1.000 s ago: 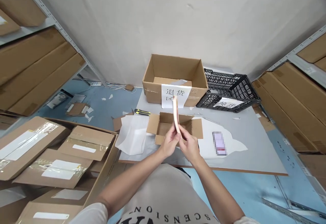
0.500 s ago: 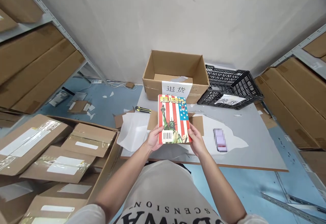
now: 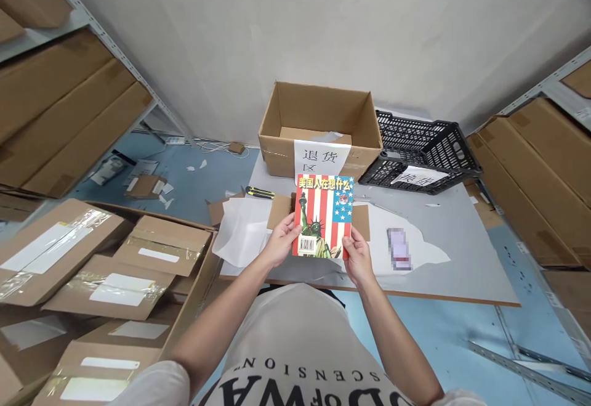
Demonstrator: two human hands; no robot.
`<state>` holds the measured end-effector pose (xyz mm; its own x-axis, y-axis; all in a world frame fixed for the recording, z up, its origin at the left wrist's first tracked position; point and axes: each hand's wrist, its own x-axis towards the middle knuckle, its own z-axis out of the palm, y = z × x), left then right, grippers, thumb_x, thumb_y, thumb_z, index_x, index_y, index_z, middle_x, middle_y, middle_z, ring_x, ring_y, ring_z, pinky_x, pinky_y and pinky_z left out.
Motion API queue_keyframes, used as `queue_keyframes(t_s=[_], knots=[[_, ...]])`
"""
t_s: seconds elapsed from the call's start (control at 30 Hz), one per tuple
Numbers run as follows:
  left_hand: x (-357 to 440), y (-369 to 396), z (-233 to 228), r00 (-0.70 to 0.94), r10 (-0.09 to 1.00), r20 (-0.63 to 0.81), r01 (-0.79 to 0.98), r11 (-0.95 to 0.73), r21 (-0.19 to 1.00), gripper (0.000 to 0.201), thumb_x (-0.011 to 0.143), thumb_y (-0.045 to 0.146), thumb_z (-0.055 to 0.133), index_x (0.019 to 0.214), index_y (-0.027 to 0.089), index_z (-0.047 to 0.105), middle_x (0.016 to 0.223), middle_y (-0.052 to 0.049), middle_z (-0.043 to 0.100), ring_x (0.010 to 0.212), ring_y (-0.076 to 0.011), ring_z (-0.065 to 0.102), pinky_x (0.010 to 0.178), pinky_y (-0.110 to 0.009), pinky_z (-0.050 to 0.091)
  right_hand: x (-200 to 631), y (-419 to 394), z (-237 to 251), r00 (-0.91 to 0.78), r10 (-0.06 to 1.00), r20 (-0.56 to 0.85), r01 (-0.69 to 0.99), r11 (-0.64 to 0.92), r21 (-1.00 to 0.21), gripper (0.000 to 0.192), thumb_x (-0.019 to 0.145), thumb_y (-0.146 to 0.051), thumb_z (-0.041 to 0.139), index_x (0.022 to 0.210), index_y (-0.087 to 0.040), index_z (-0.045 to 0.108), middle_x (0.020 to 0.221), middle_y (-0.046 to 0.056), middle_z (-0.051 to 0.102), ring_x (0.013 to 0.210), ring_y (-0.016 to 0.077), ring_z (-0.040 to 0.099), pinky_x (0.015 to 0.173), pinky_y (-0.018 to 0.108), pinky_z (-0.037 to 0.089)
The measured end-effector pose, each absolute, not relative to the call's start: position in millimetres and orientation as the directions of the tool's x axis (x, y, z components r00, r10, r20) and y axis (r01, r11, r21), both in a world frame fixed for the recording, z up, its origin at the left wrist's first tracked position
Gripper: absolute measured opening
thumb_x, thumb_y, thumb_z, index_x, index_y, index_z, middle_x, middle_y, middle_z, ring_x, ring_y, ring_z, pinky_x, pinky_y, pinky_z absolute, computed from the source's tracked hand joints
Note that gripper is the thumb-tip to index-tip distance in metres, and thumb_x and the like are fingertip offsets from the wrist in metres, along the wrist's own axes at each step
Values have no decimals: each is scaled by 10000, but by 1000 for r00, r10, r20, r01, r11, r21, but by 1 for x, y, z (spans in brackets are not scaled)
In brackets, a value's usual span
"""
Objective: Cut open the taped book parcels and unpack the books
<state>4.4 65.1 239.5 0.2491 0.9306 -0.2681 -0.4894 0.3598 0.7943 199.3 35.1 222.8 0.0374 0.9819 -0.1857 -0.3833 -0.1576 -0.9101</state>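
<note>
I hold a book (image 3: 324,215) upright in front of me, its cover facing me with red and white stripes, stars and a statue. My left hand (image 3: 281,243) grips its left edge and my right hand (image 3: 356,257) grips its lower right corner. Behind the book a small opened cardboard box (image 3: 360,220) lies on the grey table (image 3: 462,252), mostly hidden by the book.
A large open cardboard box (image 3: 321,125) with a paper label and a black plastic crate (image 3: 422,150) stand at the table's far side. White wrapping paper (image 3: 242,227), a yellow-black utility knife (image 3: 259,193) and a phone (image 3: 399,249) lie on the table. Sealed parcels (image 3: 111,283) are stacked at left; shelves of cartons line both sides.
A second ago the book was edge-on between my hands; it has turned so its cover faces me, and has since shifted slightly right and away.
</note>
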Motion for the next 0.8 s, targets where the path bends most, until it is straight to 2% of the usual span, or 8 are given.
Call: queue_keyframes(t_s=[0.13,0.27,0.33,0.43,0.5,0.63,0.73,0.8], knots=[[7,67,234,256,934,-247,-461,343,818,618,738,337,696,1301,215,473,1294,-118,553,1187,-284,520,959,-414,443,200,35,225,63,983,-172,-388,-135,-912,508,752,-422,663,1208,-231,544,1170,82,649,1024,256,632,869,421,516],[15,60,227,57,985,-163,-365,173,915,679,692,284,736,1313,227,469,1478,-86,318,1394,-251,179,1116,-377,232,200,37,229,99,988,-120,-296,-86,-951,506,766,-423,644,1221,-226,543,1156,83,655,1028,257,627,885,428,508],[23,53,229,70,990,-123,-326,139,935,681,670,267,753,1298,236,490,1515,-63,224,1410,-235,80,1136,-355,159,197,37,232,130,989,-69,-198,-42,-979,512,774,-419,633,1234,-214,542,1120,79,671,1015,249,630,894,419,504],[36,45,237,273,953,-129,-397,234,887,703,676,297,753,1318,250,470,1519,-62,200,1401,-249,139,1126,-362,200,192,36,234,131,991,9,-39,14,-999,507,811,-392,589,1278,-209,518,1068,65,689,939,230,652,849,396,524],[42,43,241,331,935,-127,-467,279,839,714,699,346,734,1342,263,437,1511,-64,235,1391,-253,193,1102,-364,263,187,33,235,102,993,57,84,48,-995,489,825,-365,568,1292,-231,515,1065,50,690,905,227,661,825,388,533],[45,42,241,282,954,-99,-555,247,795,659,727,404,697,1323,266,450,1417,-87,423,1307,-260,381,1020,-363,383,175,24,237,0,982,189,302,181,-936,438,809,-307,589,1247,-294,571,1152,29,657,993,249,645,907,388,506],[42,44,235,197,969,-149,-553,235,799,539,693,375,722,1177,202,561,1221,-96,601,1143,-261,544,958,-369,435,164,19,240,-109,950,294,341,313,-886,455,775,-286,637,1228,-294,590,1219,31,617,1139,264,570,1009,413,445],[40,47,233,138,966,-219,-540,258,801,462,657,337,742,1066,175,605,1112,-87,658,1065,-262,590,922,-370,457,159,17,242,-155,935,318,338,353,-873,458,766,-285,650,1221,-290,597,1233,31,606,1189,265,529,1042,428,418]])
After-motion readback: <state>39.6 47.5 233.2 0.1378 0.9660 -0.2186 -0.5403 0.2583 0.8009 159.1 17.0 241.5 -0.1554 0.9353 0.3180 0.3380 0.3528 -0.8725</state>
